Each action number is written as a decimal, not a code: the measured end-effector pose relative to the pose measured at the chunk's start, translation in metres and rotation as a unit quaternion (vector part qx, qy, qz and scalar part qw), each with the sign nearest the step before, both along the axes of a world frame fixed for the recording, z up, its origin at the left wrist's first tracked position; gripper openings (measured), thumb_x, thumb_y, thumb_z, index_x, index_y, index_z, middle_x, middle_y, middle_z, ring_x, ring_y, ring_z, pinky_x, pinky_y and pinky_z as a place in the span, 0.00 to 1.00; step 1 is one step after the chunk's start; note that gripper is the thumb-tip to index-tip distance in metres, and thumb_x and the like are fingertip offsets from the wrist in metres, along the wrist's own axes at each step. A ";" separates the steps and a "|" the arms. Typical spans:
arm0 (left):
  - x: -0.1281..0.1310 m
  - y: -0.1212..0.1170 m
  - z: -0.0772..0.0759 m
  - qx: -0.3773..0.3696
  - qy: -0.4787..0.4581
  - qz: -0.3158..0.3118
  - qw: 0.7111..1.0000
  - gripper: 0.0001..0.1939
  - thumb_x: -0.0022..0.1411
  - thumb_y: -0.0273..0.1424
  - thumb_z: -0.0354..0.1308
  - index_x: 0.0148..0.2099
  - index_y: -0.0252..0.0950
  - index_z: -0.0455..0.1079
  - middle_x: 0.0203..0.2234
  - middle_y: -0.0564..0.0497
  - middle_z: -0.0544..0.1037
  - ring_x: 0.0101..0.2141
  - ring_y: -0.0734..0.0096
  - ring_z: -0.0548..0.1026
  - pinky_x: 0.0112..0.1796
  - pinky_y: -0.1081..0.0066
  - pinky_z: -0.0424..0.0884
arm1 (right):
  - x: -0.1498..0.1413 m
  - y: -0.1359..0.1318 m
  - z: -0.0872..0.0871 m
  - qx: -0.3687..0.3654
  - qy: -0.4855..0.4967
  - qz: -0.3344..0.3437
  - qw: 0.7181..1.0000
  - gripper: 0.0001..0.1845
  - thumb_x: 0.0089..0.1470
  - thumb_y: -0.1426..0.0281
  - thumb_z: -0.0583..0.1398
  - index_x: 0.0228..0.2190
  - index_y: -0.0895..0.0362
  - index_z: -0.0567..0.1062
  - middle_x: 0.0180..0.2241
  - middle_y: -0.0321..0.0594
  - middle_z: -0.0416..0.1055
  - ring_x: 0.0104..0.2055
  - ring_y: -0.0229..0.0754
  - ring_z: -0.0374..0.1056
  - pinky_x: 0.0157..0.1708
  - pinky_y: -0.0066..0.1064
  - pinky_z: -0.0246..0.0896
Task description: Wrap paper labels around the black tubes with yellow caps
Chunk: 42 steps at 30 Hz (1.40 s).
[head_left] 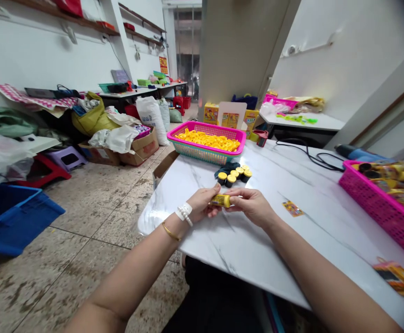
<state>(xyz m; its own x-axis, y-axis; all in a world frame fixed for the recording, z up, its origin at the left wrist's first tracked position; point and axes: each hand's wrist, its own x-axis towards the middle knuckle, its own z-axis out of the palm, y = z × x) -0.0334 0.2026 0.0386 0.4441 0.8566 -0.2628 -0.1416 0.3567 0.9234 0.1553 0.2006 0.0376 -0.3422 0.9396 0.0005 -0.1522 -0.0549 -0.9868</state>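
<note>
Over the near left part of the white marbled table (202,245), my left hand (203,202) is closed round a small yellow printed tube (220,200) lying on its side. My right hand (248,206) pinches the tube's right end between thumb and fingers. Just beyond my hands stand several small black jars with yellow lids (230,180), grouped close together. A dark cloth-like item (226,168) lies behind them. To the right of my right hand, a small printed card or sticker (292,208) rests flat on the table.
A pink basket (207,128) of yellow plastic pieces sits at the table's back left, stacked on a teal one. On the right, another pink basket (378,203) holds many yellow tubes. A black cable (306,150) curls nearby. A blue bin (17,217) is on the floor.
</note>
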 end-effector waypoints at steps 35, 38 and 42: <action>0.036 -0.003 0.002 0.093 0.259 -0.185 0.943 0.19 0.55 0.47 0.65 0.29 0.35 0.68 0.14 0.54 0.73 0.09 0.76 0.66 0.10 0.79 0.53 | 0.138 -0.152 0.000 0.390 -0.506 -0.195 0.744 0.14 0.57 0.68 0.61 0.44 0.43 0.80 0.37 0.38 0.82 0.36 0.49 0.79 0.35 0.39 0.76; 0.035 0.003 0.005 0.078 0.224 -0.193 0.952 0.22 0.52 0.50 0.66 0.31 0.34 0.69 0.14 0.54 0.73 0.10 0.76 0.67 0.11 0.79 0.53 | 0.153 -0.069 0.010 0.249 -0.574 -0.319 0.712 0.14 0.57 0.62 0.60 0.42 0.55 0.79 0.41 0.48 0.78 0.38 0.48 0.75 0.40 0.41 0.71; 0.027 0.007 0.004 0.060 0.129 -0.132 0.981 0.23 0.53 0.50 0.66 0.34 0.33 0.70 0.17 0.54 0.74 0.13 0.78 0.67 0.12 0.79 0.54 | 0.147 -0.002 -0.015 0.201 -0.604 -0.306 0.707 0.07 0.53 0.66 0.61 0.28 0.57 0.75 0.33 0.48 0.75 0.36 0.49 0.71 0.39 0.40 0.66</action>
<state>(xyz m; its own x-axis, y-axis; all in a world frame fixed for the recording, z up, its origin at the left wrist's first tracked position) -0.0061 0.2096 0.0421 0.5867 0.7519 -0.3006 0.1858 0.2363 0.9537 0.3020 0.1984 0.0222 0.1498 0.9189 0.3650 0.9426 -0.0213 -0.3334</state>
